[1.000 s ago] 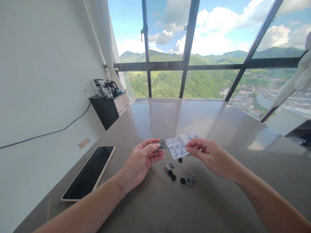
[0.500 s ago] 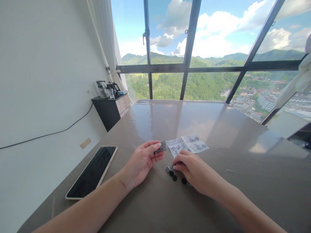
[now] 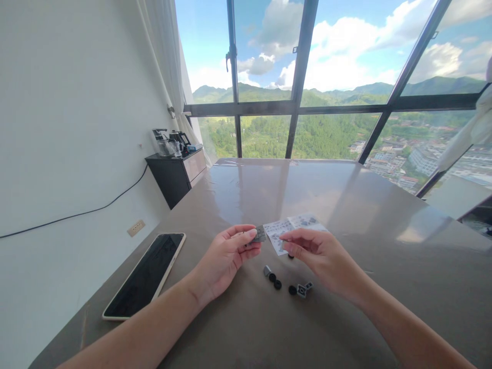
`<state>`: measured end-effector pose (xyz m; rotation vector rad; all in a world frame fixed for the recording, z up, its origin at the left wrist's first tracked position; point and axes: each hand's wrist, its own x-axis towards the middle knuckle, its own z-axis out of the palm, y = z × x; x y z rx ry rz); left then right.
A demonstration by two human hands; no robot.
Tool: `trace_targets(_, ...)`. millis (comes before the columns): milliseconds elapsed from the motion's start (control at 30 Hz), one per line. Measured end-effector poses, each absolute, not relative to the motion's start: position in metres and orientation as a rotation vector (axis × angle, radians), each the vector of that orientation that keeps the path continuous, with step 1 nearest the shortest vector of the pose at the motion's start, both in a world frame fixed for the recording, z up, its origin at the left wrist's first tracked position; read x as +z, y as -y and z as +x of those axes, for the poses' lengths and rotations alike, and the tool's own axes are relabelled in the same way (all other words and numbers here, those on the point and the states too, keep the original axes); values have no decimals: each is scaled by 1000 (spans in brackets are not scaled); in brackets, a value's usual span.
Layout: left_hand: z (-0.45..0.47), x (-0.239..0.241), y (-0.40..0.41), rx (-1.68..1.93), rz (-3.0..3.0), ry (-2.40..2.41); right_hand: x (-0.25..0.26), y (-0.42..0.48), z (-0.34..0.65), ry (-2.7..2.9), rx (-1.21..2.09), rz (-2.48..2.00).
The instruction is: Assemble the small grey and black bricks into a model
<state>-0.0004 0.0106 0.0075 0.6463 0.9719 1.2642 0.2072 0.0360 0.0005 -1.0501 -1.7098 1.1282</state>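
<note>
Left hand (image 3: 226, 256) pinches small grey plate (image 3: 260, 234) by edges; right hand (image 3: 319, 253) pinches tiny piece, barely visible. Light, stiff, slippery; fingertip grip suits. Loose pieces (image 3: 286, 283) mid-surface (image 3: 346, 205).

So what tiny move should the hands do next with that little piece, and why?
Probably bring the right hand a little leftward to press its small piece onto the grey plate. The left hand holds that plate up by its fingertips, the right fingertips are pinched on something small, though it is hard to make out, and only a narrow gap separates them above the instruction sheet.
</note>
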Motion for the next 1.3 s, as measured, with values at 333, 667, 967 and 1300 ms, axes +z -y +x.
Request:
trace_targets(333,5,1,-4,1191,895,-940,3,-30,198,1517,1256,-978)
trace_targets(667,6,-1,-4,1116,955,-966,1,-32,199,1553,1299,-1054)
trace_targets(967,8,-3,-4,1146,964,-1009,0,-29,192,1549,1262,-1053)
trace_targets(1300,10,-7,-2,1139,870,-977,-13,-21,189,1820,624,-1070)
